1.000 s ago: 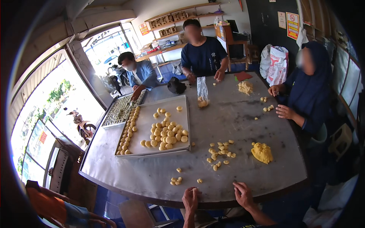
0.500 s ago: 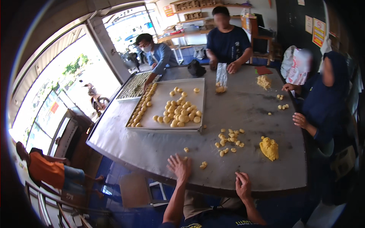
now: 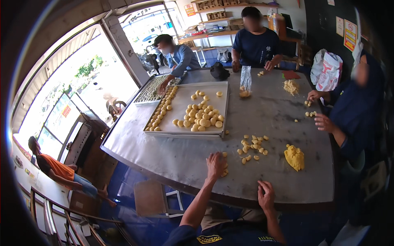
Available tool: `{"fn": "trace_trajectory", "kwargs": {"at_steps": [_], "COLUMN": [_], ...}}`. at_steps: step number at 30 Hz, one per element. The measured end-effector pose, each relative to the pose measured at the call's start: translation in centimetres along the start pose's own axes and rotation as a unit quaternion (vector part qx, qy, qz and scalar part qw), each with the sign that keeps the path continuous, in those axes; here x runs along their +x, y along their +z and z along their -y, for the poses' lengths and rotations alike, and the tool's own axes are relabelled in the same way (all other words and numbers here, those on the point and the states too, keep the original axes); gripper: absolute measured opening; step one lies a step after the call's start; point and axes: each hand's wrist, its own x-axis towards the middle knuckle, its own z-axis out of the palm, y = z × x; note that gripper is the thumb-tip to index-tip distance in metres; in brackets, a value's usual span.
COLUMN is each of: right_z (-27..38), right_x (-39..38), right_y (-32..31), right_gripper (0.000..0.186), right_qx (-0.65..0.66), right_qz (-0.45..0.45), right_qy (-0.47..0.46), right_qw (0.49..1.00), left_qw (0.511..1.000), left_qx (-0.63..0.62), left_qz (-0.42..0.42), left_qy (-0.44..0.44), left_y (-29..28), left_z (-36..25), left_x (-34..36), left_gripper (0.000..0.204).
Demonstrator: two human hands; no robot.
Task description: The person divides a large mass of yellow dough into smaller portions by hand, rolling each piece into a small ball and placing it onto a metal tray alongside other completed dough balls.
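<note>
"Fingers [image 3: 213, 157] of the left hand [image 3: 215, 166]: gripping anything?"

"I can't tell; small dough pieces [image 3: 225, 173] lie just right of them, partly hidden."

"And the right hand [image 3: 266, 197]?"

"Thumb and fingers apart, near the edge of the tabletop [image 3: 176, 158]."

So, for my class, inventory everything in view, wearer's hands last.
table: one, grey, centre
large tray: one, grey, left
smaller tray: one, grey, beyond it
dough rounds: many, yellow, large tray
dough pieces: many, yellow, table
dough lump: one, yellow, right
crumbly heap: one, pale, far right
bag: one, clear, far side
bundle: one, black, left of bag
sheet: one, red, behind heap
sacking: count unclear, white, background right
stool: one, brown seat, left
shelves: several, brown, background
workers: three, blue tops, around table
bystander: one, orange top, left
left hand: one, bare, at dough pieces
right hand: one, bare, near edge
</note>
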Motion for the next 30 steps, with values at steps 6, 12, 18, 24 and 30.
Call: {"fn": "trace_trajectory", "kwargs": {"at_steps": [6, 12, 18, 24, 30], "right_z": [-0.7, -0.4, -2.2, 0.9, -9.4], "right_x": [5.3, 16.7, 25.1, 26.6, 30.7], "right_y": [0.0, 2.3, 12.1, 21.9, 18.7], "right_gripper": [0.023, 0.022, 0.032, 0.065, 0.021], "right_qx": [0.009, -0.035, -0.079, 0.012, -0.230], "right_qz": [0.061, 0.068, 0.181, 0.208, 0.192], "right_qy": [0.006, -0.061, -0.053, -0.007, -0.065], "right_qw": [0.998, 0.995, 0.979, 0.978, 0.952], "left_qw": [0.969, 0.965, 0.971, 0.978, 0.978], "left_qx": [-0.223, -0.192, -0.167, -0.142, -0.176], "left_qz": [0.060, -0.008, -0.044, -0.065, -0.020], "left_qy": [-0.083, -0.177, -0.164, -0.138, -0.111], "left_y": [-3.7, -7.2, -6.9, -7.9, -6.0], "left_z": [-3.5, -3.8, -3.8, -2.0, -3.7], "left_x": [-3.9, -7.7, -8.2, -8.8, -7.7], "left_gripper": [0.034, 0.025, 0.018, 0.018, 0.031]}}
